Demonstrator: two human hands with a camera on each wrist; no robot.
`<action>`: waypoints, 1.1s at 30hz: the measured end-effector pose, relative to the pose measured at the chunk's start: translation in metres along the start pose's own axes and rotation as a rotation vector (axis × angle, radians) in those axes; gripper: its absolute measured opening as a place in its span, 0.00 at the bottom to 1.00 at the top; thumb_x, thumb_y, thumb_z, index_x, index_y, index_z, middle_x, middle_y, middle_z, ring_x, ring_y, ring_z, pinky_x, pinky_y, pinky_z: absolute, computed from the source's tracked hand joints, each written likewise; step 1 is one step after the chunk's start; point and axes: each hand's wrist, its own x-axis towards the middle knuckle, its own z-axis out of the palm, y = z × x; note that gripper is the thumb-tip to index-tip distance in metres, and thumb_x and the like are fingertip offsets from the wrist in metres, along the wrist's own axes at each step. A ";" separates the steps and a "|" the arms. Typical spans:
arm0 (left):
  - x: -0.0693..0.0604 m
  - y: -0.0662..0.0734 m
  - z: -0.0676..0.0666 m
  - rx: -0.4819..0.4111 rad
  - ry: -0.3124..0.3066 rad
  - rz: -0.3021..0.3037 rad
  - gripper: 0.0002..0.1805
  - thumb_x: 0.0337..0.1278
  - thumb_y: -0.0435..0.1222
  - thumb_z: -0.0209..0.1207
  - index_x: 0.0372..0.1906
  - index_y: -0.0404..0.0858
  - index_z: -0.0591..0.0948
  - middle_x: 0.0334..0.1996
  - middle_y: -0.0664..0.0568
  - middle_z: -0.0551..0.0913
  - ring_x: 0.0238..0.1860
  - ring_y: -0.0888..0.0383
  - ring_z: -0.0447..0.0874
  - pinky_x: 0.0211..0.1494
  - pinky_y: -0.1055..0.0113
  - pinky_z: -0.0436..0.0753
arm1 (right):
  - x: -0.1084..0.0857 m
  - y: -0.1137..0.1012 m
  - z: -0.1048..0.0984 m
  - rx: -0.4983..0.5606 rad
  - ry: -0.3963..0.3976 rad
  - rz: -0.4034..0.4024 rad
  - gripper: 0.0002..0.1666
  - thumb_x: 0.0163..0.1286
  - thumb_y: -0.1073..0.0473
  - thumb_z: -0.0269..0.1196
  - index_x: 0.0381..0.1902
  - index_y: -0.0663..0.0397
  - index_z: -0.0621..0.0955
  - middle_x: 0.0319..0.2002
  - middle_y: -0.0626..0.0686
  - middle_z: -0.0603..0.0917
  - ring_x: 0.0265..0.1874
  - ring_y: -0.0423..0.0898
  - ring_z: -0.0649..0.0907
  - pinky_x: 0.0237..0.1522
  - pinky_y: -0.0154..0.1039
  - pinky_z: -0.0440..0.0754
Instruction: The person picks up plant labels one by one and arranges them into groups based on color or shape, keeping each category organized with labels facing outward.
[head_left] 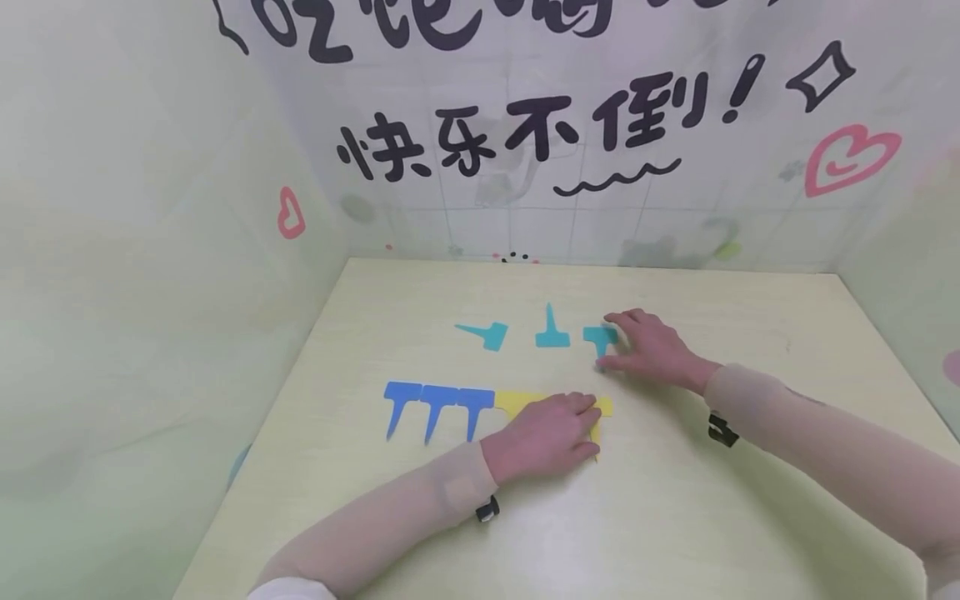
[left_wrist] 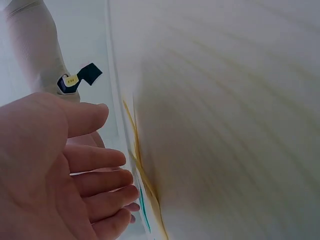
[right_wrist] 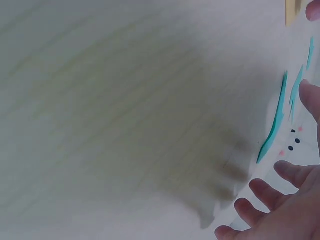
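Note:
T-shaped plant labels lie flat on the table (head_left: pixel 720 517). My left hand (head_left: pixel 547 435) is over the yellow labels (head_left: pixel 512 400) and hides part of them; the left wrist view shows its fingers loosely extended just beside them, contact unclear. My right hand (head_left: pixel 654 352) has thumb and fingers spread about the rightmost teal label (head_left: pixel 598 335). In the right wrist view a gap shows between these fingers and the teal label (right_wrist: pixel 278 117). Two more teal labels, one stem-up (head_left: pixel 552 339) and one turned sideways (head_left: pixel 493 336), lie left of it.
Three blue labels (head_left: pixel 438 396) form a row with their heads side by side, joining the yellow ones at the right. A printed curtain (head_left: pixel 480 229) stands behind the table's back edge, and pale sheets (head_left: pixel 150 333) hang at the sides.

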 end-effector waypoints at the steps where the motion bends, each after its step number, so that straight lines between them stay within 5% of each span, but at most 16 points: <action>1: 0.000 0.001 0.000 0.002 -0.003 0.002 0.28 0.72 0.52 0.55 0.67 0.39 0.77 0.69 0.48 0.73 0.69 0.54 0.70 0.70 0.66 0.70 | 0.001 0.000 0.000 0.002 -0.004 0.004 0.53 0.61 0.31 0.69 0.74 0.56 0.67 0.67 0.68 0.69 0.62 0.68 0.70 0.55 0.72 0.71; 16: 0.003 0.003 0.004 0.029 -0.055 0.000 0.32 0.70 0.57 0.54 0.67 0.41 0.77 0.70 0.50 0.72 0.71 0.55 0.69 0.73 0.65 0.66 | 0.006 0.000 0.002 -0.003 0.010 0.013 0.47 0.57 0.32 0.72 0.68 0.49 0.75 0.61 0.62 0.70 0.55 0.63 0.70 0.51 0.66 0.72; 33: 0.008 0.004 0.002 0.021 -0.039 -0.006 0.26 0.69 0.57 0.56 0.60 0.43 0.82 0.66 0.51 0.77 0.66 0.55 0.74 0.68 0.66 0.72 | 0.016 0.006 0.004 0.037 0.073 0.016 0.41 0.51 0.36 0.78 0.56 0.50 0.77 0.55 0.62 0.73 0.51 0.62 0.71 0.47 0.62 0.74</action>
